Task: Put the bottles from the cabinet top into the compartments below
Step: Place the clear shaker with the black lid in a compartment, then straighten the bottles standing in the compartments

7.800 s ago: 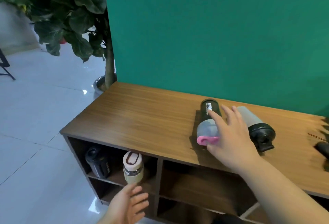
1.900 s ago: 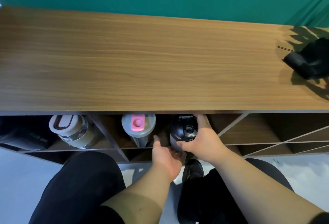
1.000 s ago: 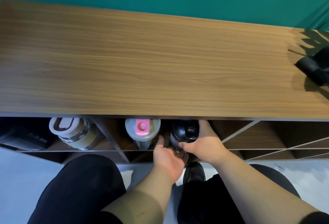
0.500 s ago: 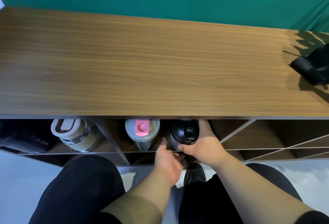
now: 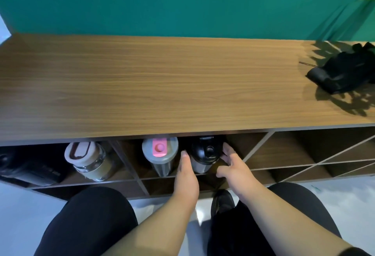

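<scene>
A bottle with a black lid (image 5: 205, 153) stands upright in the middle compartment under the wooden cabinet top (image 5: 162, 85). To its left in the same compartment stands a grey bottle with a pink lid (image 5: 159, 152). My left hand (image 5: 186, 172) lies against the black-lidded bottle's left side, thumb pointing up between the two bottles. My right hand (image 5: 233, 166) is at the bottle's right side, fingers spread and not closed around it. In the left compartment are a beige bottle with a white lid (image 5: 87, 160) and a black bottle (image 5: 30, 171).
A black crumpled object (image 5: 345, 70) lies on the cabinet top's far right end, in plant shadow. The right compartments (image 5: 294, 154) have diagonal dividers. A lower shelf row runs beneath. My knees and a black shoe (image 5: 222, 203) are on the pale floor in front.
My right hand has let go of the black lid and opened beside the bottle. My left hand has slid up along the bottle's left side. The bottle stands in the compartment.
</scene>
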The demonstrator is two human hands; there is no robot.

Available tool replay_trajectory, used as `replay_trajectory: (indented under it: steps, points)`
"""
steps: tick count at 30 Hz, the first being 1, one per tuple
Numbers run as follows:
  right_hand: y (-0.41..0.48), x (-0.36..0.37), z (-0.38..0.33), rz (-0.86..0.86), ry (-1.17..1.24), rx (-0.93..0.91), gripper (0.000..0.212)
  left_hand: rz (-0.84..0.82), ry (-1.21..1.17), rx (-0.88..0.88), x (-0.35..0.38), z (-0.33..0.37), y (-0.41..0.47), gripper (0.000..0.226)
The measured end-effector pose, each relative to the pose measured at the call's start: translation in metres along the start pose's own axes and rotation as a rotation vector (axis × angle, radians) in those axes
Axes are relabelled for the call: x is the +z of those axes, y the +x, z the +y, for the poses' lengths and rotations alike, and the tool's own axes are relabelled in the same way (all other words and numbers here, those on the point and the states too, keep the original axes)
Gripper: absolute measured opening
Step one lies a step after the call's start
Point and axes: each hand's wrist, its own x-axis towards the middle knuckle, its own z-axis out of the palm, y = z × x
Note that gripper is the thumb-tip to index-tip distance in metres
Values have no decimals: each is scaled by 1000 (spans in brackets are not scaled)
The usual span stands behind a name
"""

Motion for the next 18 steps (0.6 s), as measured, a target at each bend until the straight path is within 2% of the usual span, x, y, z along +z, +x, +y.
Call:
replay_trajectory:
  steps: [4, 11, 18]
  points:
    - [-5, 2, -3, -27, 31, 15, 92, -46, -37, -11, 1, 9, -7, 61]
    - [-7, 3, -5, -24, 51, 50, 93, -70, -20, -39, 2, 10, -13, 54]
    - [-10, 3, -7, -28, 44, 55, 95, -83, -4, -4, 2, 15, -16, 59]
